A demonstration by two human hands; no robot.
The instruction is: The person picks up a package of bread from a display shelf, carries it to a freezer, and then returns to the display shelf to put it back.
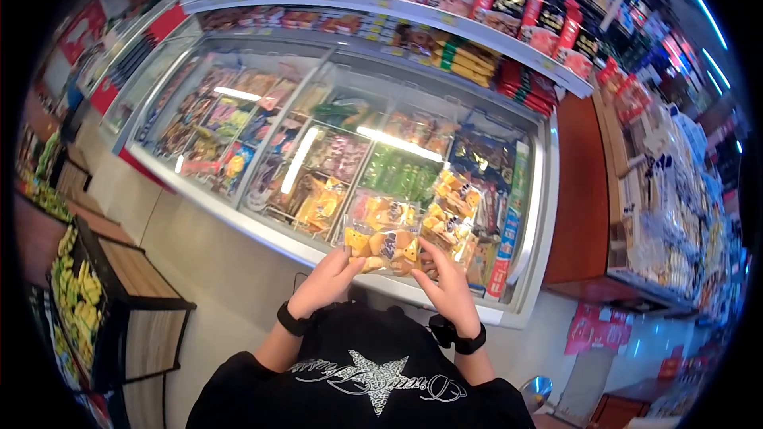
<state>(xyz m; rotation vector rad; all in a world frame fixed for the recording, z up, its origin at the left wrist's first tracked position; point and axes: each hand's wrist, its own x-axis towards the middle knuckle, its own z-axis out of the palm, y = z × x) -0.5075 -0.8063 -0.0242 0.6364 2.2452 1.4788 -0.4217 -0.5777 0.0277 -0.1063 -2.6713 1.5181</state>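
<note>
Between both hands is a clear plastic food packet (387,248) with yellow and tan pieces inside and dark print in the middle. My left hand (324,280) grips its left end, fingers partly behind it. At the right end, my right hand (445,280) closes its thumb and fingers on the edge. The packet is above the near rim of a chest freezer (270,240). Similar yellow packets (453,205) lie just beyond my right hand; whether they rest on the glass or inside is hard to tell. Green packs (397,171) show further in.
A shelf (445,22) with several red and black bags spans the freezer's far side. To the right stands a wooden display unit (584,191) with packaged goods. On the left, a wooden stand (147,334) holds yellow fruit (77,294). Bright reflections cover parts of the freezer glass.
</note>
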